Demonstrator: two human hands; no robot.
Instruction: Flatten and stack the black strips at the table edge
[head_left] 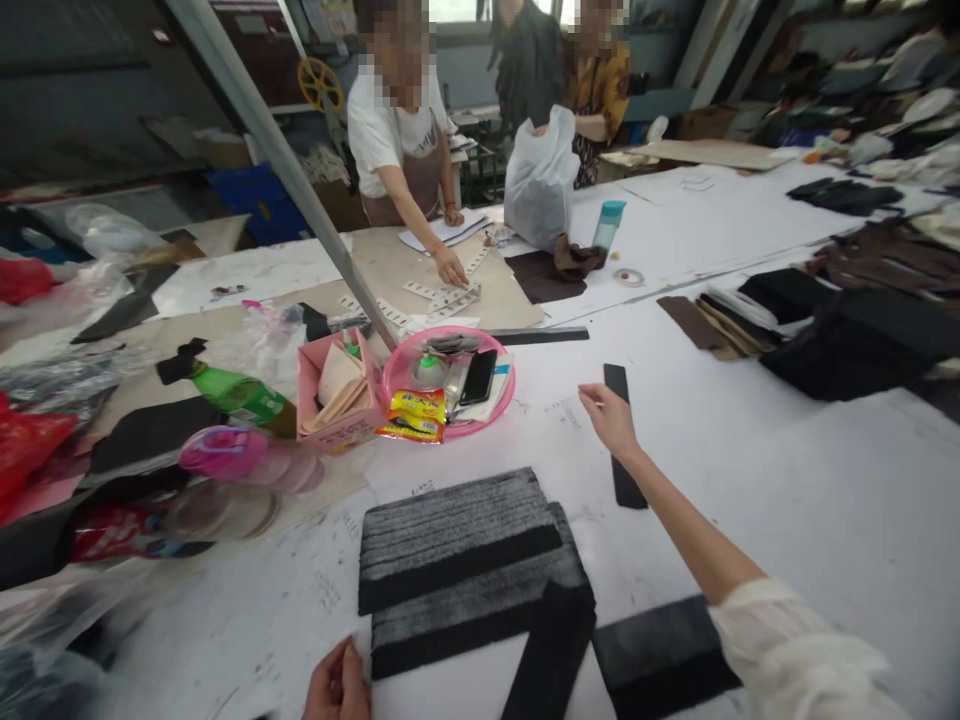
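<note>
My right hand (611,420) reaches over the white table, thumb and fingers pinched together, with nothing visible between them. Beside and partly under its wrist lies a single black strip (628,485). At the lower edge, my left hand (337,688) has its fingers curled together; whether they hold anything is hidden. Just right of it is a row of overlapping black fabric-like strips (457,535) with greyish faces. One loose black strip (551,650) slants across their lower corner. More black strips (664,650) lie below my right forearm.
A pink basket (513,395) with a phone and a yellow packet stands ahead, next to a pink box (337,430). Bottles and plastic bags crowd the left. A metal pole (300,190) slants across. Dark material piles (862,330) lie right. A co-worker (397,150) handles pale strips opposite.
</note>
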